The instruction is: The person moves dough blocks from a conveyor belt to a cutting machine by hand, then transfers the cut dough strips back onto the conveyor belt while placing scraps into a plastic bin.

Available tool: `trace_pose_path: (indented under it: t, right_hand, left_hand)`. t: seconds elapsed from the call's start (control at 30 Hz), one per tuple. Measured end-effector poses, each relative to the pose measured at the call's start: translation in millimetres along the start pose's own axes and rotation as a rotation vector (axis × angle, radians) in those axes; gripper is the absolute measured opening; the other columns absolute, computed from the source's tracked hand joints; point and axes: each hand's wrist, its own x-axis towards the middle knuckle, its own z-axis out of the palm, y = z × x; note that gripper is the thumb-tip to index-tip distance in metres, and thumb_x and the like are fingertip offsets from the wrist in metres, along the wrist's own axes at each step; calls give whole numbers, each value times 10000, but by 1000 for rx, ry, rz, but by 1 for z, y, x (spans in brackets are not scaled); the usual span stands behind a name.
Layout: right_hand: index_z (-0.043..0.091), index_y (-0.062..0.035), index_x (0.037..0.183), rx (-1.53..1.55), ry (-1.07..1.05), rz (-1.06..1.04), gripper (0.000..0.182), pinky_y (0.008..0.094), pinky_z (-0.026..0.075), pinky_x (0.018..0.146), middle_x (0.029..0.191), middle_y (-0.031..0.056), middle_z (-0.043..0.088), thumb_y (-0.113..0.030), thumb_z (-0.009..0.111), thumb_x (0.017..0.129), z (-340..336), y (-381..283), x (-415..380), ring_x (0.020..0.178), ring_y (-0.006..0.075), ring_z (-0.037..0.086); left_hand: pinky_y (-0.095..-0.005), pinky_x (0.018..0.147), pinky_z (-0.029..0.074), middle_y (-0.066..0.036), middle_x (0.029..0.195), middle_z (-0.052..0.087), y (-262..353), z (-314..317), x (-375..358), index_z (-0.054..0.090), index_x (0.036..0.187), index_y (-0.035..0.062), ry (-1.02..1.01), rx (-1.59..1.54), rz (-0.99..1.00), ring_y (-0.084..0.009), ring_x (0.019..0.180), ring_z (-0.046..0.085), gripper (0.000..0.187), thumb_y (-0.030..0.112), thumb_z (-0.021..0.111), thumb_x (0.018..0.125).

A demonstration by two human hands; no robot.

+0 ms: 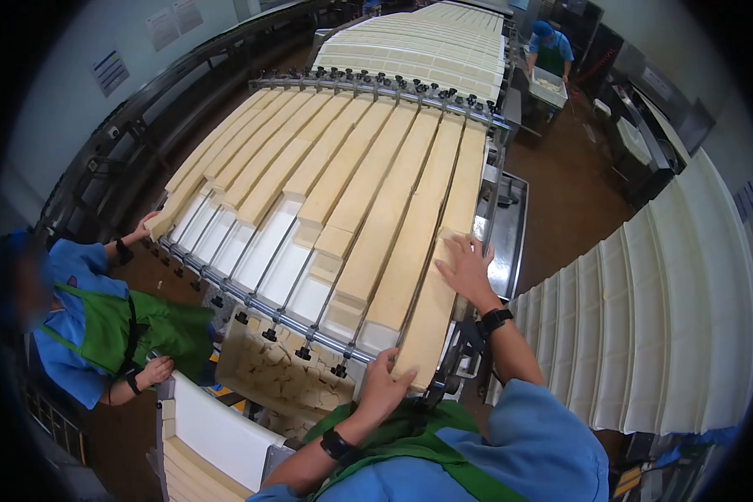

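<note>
A long cream-coloured tofu strip [431, 322] lies at the right edge of the conveyor, its near end sticking out toward me. My left hand [383, 386] is closed on that near end, thumb and fingers at its sides. Farther up, my right hand [467, 269] grips the same strip from above, near where it meets another tofu strip [464, 180] lying in line beyond it. Its fingers are partly bent over the top, and their undersides are hidden. To the left, more tofu strips [368, 259] rest in parallel lanes between thin metal rods on the white belt [263, 243].
A metal bar with black knobs [259, 314] crosses the conveyor's near end. Below it sits a bin [234, 351] of broken pieces. At left, a co-worker [100, 318] touches a strip. Ribbed white sheeting [644, 309] stands at right. Another person [550, 50] holds a tub farther back.
</note>
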Motion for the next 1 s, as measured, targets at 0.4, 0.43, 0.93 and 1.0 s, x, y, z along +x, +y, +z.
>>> trace_pose_path:
  t: [0.4, 0.43, 0.93, 1.0]
  right_hand:
    - [693, -68, 1186, 67, 155, 56, 361, 528, 339, 1003, 1140, 127, 593, -312, 705, 921, 19, 22, 13, 1159, 314, 536]
    - [704, -74, 1179, 53, 106, 48, 372, 526, 338, 1002, 1135, 127, 607, -337, 708, 916, 20, 21, 14, 1161, 314, 543]
    - [651, -61, 1341, 97, -369, 118, 712, 616, 381, 1017, 1295, 250, 687, -616, 642, 896, 7, 18, 51, 1231, 422, 633]
    - [647, -67, 1357, 78, -322, 113, 715, 608, 372, 1031, 1336, 243, 665, -621, 627, 905, 8, 10, 46, 1266, 412, 610]
  left_hand:
    - [-325, 742, 667, -195, 1326, 405, 11, -4, -5, 458, 1445, 16, -13, 95, 6, -276, 1182, 568, 633, 201, 776, 930]
    - [-324, 743, 668, -197, 1328, 407, 12, -4, -5, 460, 1443, 15, -14, 84, -13, -281, 1207, 551, 636, 207, 779, 928]
    - [-327, 758, 661, -186, 1298, 420, 9, -1, -5, 474, 1428, 22, 11, 152, 35, -271, 1149, 572, 620, 212, 781, 925]
    - [-322, 747, 663, -186, 1304, 416, 8, -1, -4, 475, 1428, 24, 3, 123, 15, -269, 1144, 574, 615, 207, 779, 926]
